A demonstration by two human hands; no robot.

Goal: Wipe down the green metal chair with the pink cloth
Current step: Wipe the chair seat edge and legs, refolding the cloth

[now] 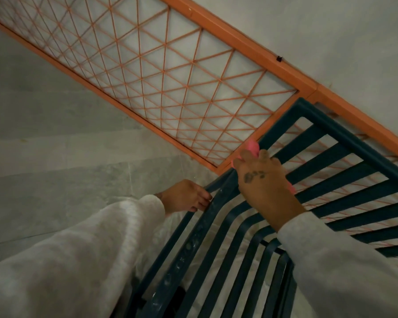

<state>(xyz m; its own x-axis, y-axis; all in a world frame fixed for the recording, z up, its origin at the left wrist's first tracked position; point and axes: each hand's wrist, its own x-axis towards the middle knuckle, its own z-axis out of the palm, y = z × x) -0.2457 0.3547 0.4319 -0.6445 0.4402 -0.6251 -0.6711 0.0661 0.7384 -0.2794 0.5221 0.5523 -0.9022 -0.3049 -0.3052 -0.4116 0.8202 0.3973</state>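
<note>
The dark green metal chair (345,138) with flat slats fills the lower right of the head view. My right hand (262,180) presses the pink cloth (252,146) against the left side bar of the slatted backrest; most of the cloth is hidden under my fingers and palm. My left hand (186,196) grips the chair's frame edge lower down, where backrest and seat meet. White dusty smears show on the frame bar (193,244) below my left hand.
An orange metal railing (246,42) with a diagonal wire lattice runs across the view right behind the chair's back. A pale grey tiled floor (44,134) lies to the left. My light grey sleeves (67,260) cover the lower corners.
</note>
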